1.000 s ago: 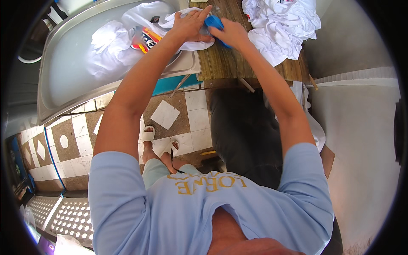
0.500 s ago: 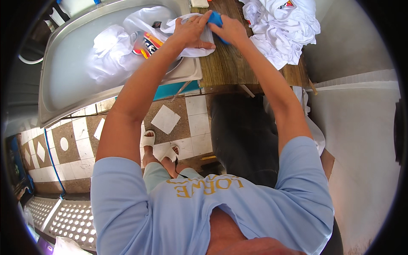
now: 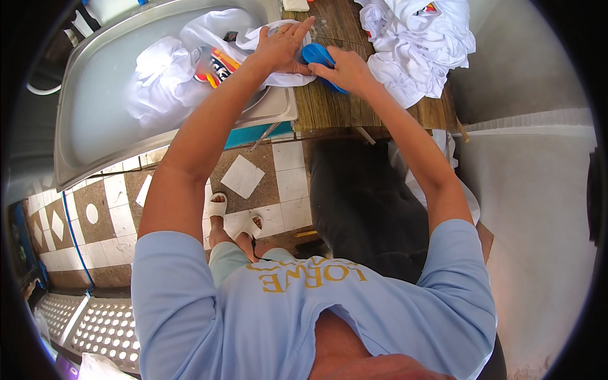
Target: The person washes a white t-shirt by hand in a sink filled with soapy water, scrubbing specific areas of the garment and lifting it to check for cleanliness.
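My left hand [image 3: 284,47] lies flat with fingers spread on a wet white cloth [image 3: 296,80] at the wooden table's left edge. The cloth trails left into a metal basin [image 3: 278,113] of cloudy water. There a white garment [image 3: 166,69] with a red, yellow and black print lies partly underwater. My right hand [image 3: 349,68] is closed round a blue hand-sized scrub brush [image 3: 318,54], just right of the left hand. The brush sits at the cloth's right edge, over the wooden table [image 3: 316,111]. Its underside is hidden.
A heap of white garments [image 3: 423,54] lies on the table to the right. A pale block [image 3: 296,5] is at the table's far edge. Below stand a black padded seat [image 3: 358,190] and a tiled floor [image 3: 288,155]. A grey wall [image 3: 532,190] rises at right.
My right hand has drawn the blue brush toward me, away from the far side of the cloth. My left hand stays in about the same place.
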{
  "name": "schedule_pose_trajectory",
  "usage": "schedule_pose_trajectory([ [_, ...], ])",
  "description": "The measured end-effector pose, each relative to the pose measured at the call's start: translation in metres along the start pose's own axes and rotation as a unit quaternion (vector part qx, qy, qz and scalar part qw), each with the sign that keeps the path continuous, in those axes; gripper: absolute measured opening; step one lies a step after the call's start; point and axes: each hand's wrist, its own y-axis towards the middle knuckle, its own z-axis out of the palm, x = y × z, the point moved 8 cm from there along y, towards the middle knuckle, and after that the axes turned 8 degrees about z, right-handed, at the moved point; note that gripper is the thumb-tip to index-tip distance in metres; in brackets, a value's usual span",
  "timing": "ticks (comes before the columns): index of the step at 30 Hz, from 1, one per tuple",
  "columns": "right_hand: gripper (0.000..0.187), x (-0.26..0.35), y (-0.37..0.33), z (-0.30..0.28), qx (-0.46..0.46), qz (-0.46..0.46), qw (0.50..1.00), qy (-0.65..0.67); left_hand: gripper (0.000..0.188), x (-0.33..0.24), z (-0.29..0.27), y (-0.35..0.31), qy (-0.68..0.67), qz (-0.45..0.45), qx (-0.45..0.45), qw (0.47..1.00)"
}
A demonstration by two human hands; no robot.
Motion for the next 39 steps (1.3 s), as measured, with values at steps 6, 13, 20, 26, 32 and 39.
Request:
schedule_pose_trajectory([
  [6, 0.054, -0.013, 0.031, -0.002, -0.013, 0.075, 0.996, -0.045, 0.121, -0.009, 0.007, 0.006, 0.002, 0.005, 0.004, 1.0],
  [13, 0.053, -0.015, 0.031, 0.0, -0.022, 0.066, 0.997, -0.041, 0.121, -0.008, 0.006, 0.006, -0.014, -0.005, 0.004, 1.0],
  [20, 0.055, -0.005, 0.004, 0.009, 0.022, 0.025, 0.999, -0.022, 0.12, 0.002, 0.001, 0.001, 0.003, -0.012, 0.018, 1.0],
  [26, 0.054, -0.021, 0.051, -0.011, -0.063, 0.1, 0.99, -0.079, 0.122, -0.012, 0.002, 0.006, -0.02, -0.007, 0.009, 1.0],
  [32, 0.051, 0.003, 0.009, 0.0, 0.007, 0.039, 0.998, -0.05, 0.124, 0.0, -0.002, 0.0, -0.025, -0.004, -0.013, 1.0],
  [39, 0.053, -0.005, 0.025, 0.0, -0.003, 0.06, 0.997, -0.056, 0.122, 0.001, 0.002, 0.004, -0.024, -0.014, -0.029, 0.999],
])
